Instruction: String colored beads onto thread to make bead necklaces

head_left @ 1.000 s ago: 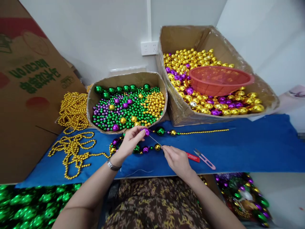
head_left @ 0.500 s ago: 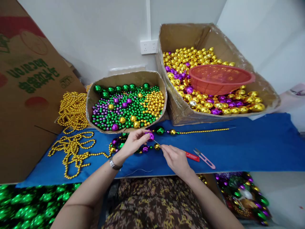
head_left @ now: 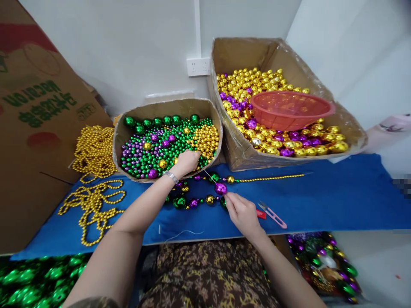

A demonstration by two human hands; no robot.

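Note:
My left hand (head_left: 187, 161) reaches over the front rim of the small cardboard box (head_left: 128, 124) and its curled fingers rest among the mixed green, purple and gold beads (head_left: 150, 147); what they hold is hidden. My right hand (head_left: 241, 211) pinches a thin needle (head_left: 208, 174) that points up and left, with a purple bead (head_left: 220, 188) threaded on it just above the fingers. A strand of large green, purple and gold beads (head_left: 192, 202) lies on the blue cloth (head_left: 337, 196) between my hands.
A bigger cardboard box (head_left: 234, 145) of gold and purple balls holds a red plastic basket (head_left: 289, 109). Gold bead strings (head_left: 94, 188) lie at the left, one thin gold strand (head_left: 272, 177) at centre. Thread snips (head_left: 272, 214) lie right of my right hand. A large carton (head_left: 32, 128) stands left.
My left hand let go of the purple bead and moved up into the small box. The purple bead slid down the needle to my right hand's fingers.

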